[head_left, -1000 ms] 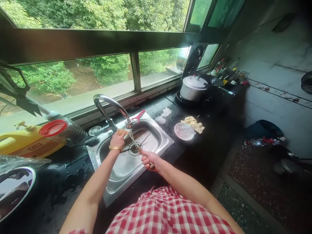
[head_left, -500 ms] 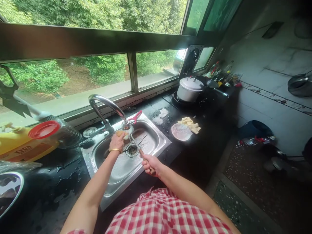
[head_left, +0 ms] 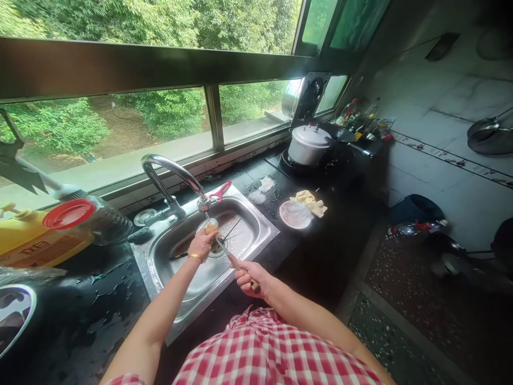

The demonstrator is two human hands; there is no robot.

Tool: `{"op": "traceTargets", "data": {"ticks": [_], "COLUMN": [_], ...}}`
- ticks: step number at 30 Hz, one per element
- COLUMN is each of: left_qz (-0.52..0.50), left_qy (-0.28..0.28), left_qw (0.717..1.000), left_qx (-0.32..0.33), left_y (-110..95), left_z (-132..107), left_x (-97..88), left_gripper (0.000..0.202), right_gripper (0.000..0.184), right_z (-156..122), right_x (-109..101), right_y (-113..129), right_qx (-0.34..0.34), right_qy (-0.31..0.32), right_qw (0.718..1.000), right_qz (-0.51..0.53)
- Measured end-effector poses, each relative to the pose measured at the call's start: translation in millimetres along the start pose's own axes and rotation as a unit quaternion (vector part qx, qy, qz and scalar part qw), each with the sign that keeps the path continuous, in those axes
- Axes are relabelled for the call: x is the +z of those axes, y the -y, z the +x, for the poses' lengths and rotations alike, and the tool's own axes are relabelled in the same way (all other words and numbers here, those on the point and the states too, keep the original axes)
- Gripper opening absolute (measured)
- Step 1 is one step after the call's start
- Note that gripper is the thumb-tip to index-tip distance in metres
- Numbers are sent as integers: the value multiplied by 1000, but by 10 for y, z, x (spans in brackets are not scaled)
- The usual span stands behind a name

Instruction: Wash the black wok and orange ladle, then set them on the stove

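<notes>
Steel sink (head_left: 262, 231) under the tap (head_left: 172, 174): you hold a knife (head_left: 225, 251) over its middle.
Your right hand (head_left: 249, 276) is closed on the handle, toward the sink's near edge; your left hand (head_left: 203, 243) pinches a sponge (head_left: 211, 229) against the blade. Wet, thin, stiff and probably slippery: grip the handle only, wipe from the blunt back.

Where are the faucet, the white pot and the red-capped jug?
faucet (head_left: 168, 167): head view, on the curved spout.
white pot (head_left: 306, 145): head view, on its side wall below the lid.
jug (head_left: 68, 214): head view, on its red cap.
</notes>
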State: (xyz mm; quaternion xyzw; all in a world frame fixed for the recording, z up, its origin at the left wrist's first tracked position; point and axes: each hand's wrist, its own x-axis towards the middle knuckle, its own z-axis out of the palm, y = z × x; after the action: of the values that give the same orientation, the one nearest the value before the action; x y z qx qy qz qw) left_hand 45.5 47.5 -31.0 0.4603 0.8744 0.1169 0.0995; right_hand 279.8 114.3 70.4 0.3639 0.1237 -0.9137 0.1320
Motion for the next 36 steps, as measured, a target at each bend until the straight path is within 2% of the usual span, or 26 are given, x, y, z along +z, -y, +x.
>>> {"op": "traceTargets", "data": {"ticks": [4, 5, 6, 8, 10, 11, 13, 17, 21, 24, 26, 29, 31, 32, 34, 36], "left_qz": [-4, 5, 17, 46, 75, 89, 111, 122, 112, 112, 109, 110, 120, 124, 123, 116], "left_qy": [-34, -32, -18, 33, 86, 101, 110, 118, 146, 168, 137, 79, 86, 98, 119, 136], "left_qw": [989, 987, 990, 997, 993, 989, 986, 985, 976, 965, 971, 988, 989, 987, 985, 979], "left_qx": [-143, -155, -138, -44, 45, 65, 50, -36, -117, -167, -163, -75, -5, 11, -24, -97], "left_y": [124, 130, 125, 81, 3, -40, -118, -167, -23, 96, 84, -90, -217, -251, -226, -78], "left_z": [63, 67, 66, 52, 39, 40, 61, 151, 184, 153, 122, 80, 66, 66, 78, 96], "left_x": [-154, -172, -173, -128, -41, 6, 83, 131, 46, -84, -153, -146, -72, -30, 31, 34], "left_gripper": [44, 45, 45, 45, 47, 50, 54, 60, 51, 43, 45, 50, 53, 55, 56, 52], "right_gripper": [17, 17, 18, 19, 19, 19, 18, 18, 16, 16, 16, 16, 15, 15, 14, 14], "right_z": [-105, -135, -162, -201, -215, -216, -211, -218, -257, -275, -276, -276, -283, -288, -296, -296], "right_x": [-3, -14, -30, -74, -122, -145, -181, -229, -267, -283, -276, -242, -217, -209, -209, -230], "right_y": [12, 14, 10, -15, -59, -82, -122, -175, -218, -221, -209, -205, -225, -240, -271, -292], "right_qx": [-21, -22, -19, -1, 11, 12, 2, -16, -37, -68, -76, -54, -40, -35, -33, -32], "right_qy": [-54, -65, -69, -55, -38, -37, -41, -38, -45, -85, -107, -93, -64, -54, -49, -56], "right_qw": [998, 997, 997, 998, 998, 998, 998, 997, 995, 988, 984, 987, 991, 993, 994, 994], "right_qz": [-25, -30, -33, -38, -46, -51, -57, -61, -77, -106, -118, -118, -109, -102, -90, -92]}}
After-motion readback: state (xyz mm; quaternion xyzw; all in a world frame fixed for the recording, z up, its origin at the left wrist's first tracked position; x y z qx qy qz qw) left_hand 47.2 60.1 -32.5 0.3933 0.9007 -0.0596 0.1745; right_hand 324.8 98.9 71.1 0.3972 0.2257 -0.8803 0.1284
